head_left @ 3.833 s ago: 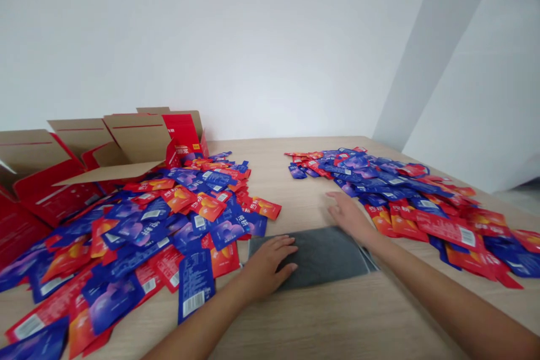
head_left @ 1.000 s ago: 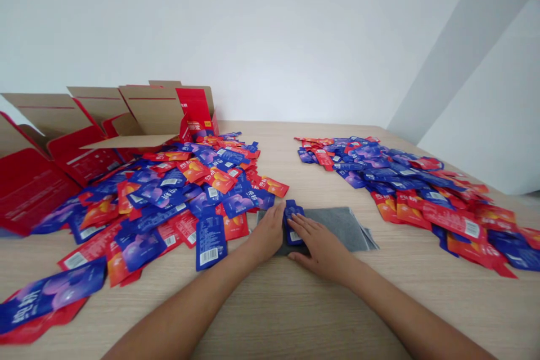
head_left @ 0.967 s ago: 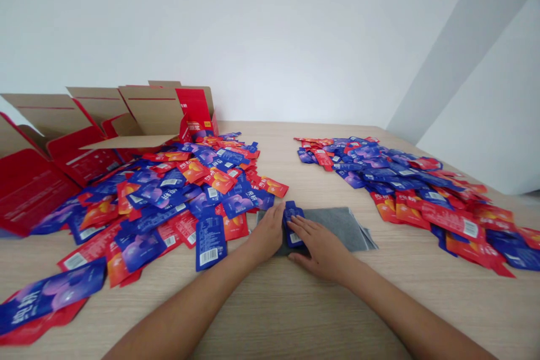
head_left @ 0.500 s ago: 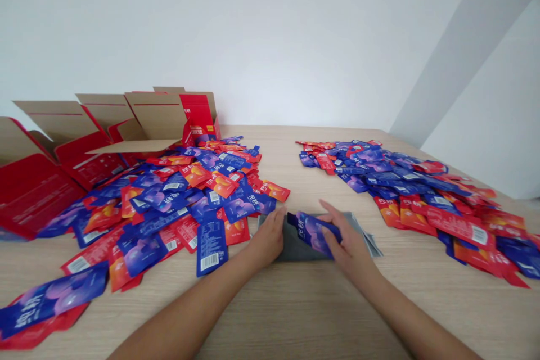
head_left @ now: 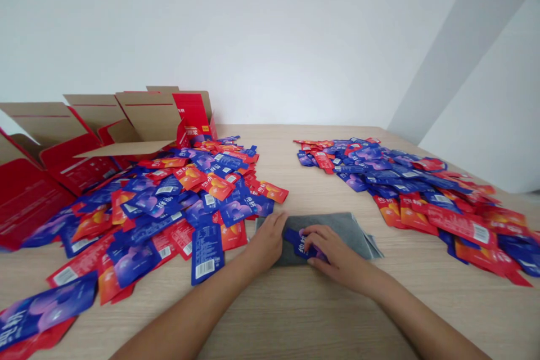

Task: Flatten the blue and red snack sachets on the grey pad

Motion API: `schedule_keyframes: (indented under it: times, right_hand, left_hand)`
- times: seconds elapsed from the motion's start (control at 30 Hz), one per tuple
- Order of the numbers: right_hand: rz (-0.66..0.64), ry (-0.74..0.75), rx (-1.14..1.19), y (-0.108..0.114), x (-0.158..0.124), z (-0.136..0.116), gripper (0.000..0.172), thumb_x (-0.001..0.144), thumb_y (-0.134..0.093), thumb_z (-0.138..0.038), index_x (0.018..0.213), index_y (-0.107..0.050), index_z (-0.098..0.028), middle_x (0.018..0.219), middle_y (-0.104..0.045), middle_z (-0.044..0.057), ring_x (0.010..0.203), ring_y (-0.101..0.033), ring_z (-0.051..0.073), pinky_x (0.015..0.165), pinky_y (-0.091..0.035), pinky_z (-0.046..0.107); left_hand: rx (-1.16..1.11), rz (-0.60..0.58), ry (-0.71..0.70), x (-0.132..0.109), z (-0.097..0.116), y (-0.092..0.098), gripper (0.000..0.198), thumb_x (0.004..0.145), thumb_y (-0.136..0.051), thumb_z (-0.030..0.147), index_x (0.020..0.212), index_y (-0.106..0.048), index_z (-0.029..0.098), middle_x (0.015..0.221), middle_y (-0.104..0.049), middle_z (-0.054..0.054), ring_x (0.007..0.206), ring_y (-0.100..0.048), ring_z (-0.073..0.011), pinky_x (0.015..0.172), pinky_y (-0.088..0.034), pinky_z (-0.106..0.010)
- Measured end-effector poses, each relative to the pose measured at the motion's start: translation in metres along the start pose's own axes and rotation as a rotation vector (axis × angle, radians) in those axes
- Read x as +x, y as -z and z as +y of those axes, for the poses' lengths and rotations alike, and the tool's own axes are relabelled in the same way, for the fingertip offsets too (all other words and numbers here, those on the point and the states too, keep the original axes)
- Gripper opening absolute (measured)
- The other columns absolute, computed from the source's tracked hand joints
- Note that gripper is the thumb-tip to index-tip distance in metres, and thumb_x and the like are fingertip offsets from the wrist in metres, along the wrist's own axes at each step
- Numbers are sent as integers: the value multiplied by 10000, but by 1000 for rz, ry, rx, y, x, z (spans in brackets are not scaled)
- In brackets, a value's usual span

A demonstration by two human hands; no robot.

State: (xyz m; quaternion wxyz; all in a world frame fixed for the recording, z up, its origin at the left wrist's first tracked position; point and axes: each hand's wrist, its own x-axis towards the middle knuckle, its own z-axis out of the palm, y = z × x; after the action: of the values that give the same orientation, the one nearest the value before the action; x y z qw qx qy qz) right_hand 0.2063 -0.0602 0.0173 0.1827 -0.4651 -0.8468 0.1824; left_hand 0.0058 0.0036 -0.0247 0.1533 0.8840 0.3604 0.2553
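Observation:
A grey plastic bag [head_left: 337,225], seemingly several layers at its right end, lies flat on the table in front of me. My left hand [head_left: 268,241] is closed at its left part, fingers together and partly hidden from view. Over the middle of the bag, my right hand [head_left: 333,252] curls its fingers around a blue pouch [head_left: 298,243] with white lettering and a narrow spout-like end pointing left. The pouch's right part is covered by my fingers. Just left of my left hand lies another blue pouch [head_left: 207,253], barcode side up.
A heap of red and blue pouches [head_left: 169,202] spreads across the left side. Another pile of pouches [head_left: 405,180] runs along the right. Open red cardboard boxes [head_left: 90,163] stand behind the left heap. A white wall [head_left: 270,39] rises behind the table [head_left: 278,315].
My right hand has moved slightly left and down with the blue pouch, its fingers now curled over it. My left hand stays at the bag's left part. The view has shifted slightly.

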Motion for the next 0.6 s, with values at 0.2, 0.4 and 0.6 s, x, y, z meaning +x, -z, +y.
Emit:
schedule_keyframes:
  times: [0.2,0.4,0.6]
  right_hand:
    - [118,-70,-79,-15,13,14,177,858,-425,-145,984,-537,-198,1314,-457,130,1250,-367,236,1008,-309,473]
    - [135,-21,324,-4,15,26,186,900,-370,-259,879,-551,-222,1197,-589,74,1136,-515,184,956,-398,368]
    - [576,-321,259,6,13,68,247,873,-367,-319,972,-566,-210,1066,-652,68,999,-596,192,867,-458,357]
  left_hand:
    - [22,-32,-78,1,6,4,584,770,-323,-7,1328,-344,164,1355,-399,-129,1273,-341,-214,1037,-334,-436]
    - [115,-90,-111,4,8,8,560,789,-350,22,1341,-333,110,1362,-396,-156,1281,-333,-221,1042,-318,-404]
    - [206,-210,-233,23,18,10,523,785,-449,57,1301,-405,128,1349,-429,-144,1251,-367,-254,1038,-284,-425]
